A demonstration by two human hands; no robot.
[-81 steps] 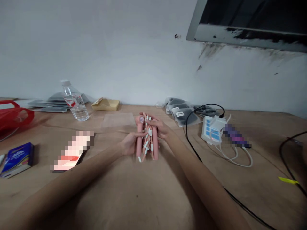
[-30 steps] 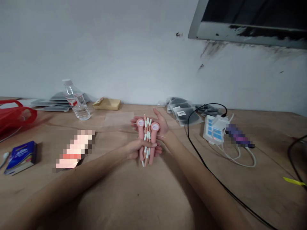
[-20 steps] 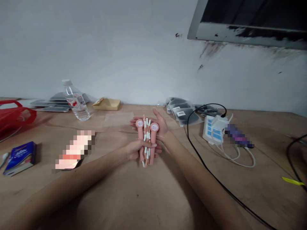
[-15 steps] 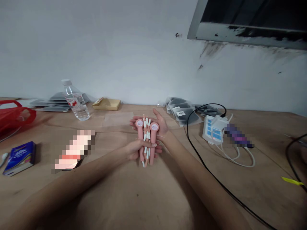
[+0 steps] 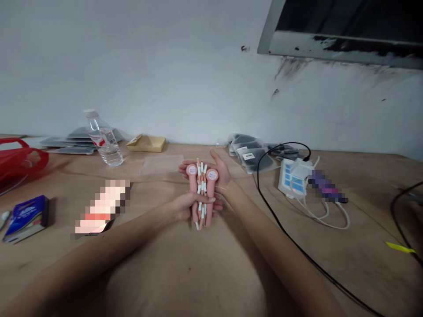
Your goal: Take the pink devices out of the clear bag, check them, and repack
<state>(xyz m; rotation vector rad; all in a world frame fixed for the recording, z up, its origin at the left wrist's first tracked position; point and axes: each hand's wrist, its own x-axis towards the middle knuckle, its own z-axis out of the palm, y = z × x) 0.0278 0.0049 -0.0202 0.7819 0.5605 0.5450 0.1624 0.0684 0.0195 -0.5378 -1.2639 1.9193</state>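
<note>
A beaded jump rope (image 5: pixel 210 189) is held over the middle of the table, its two pink handles side by side with round labelled ends pointing away from me. White and pink beads of the folded cord lie between the handles. My left hand (image 5: pixel 185 204) is closed around the lower part, thumb across the top and fingertips showing at the right side. Beneath the upper part, my right hand (image 5: pixel 224 171) lies palm up and open, its thumb stretched out and its fingers reaching left under the handles.
At left are a water bottle (image 5: pixel 110 152), a blue tissue pack (image 5: pixel 27 218), a blurred phone (image 5: pixel 102 204) and a red bag (image 5: pixel 23 163). A yellow box (image 5: pixel 148 143) and grey packets (image 5: pixel 254 154) lie near the wall. A power strip (image 5: pixel 292 178) and black cable (image 5: pixel 274 211) are at right.
The view has shifted very slightly. Both hands and the jump rope stay in the same position.
</note>
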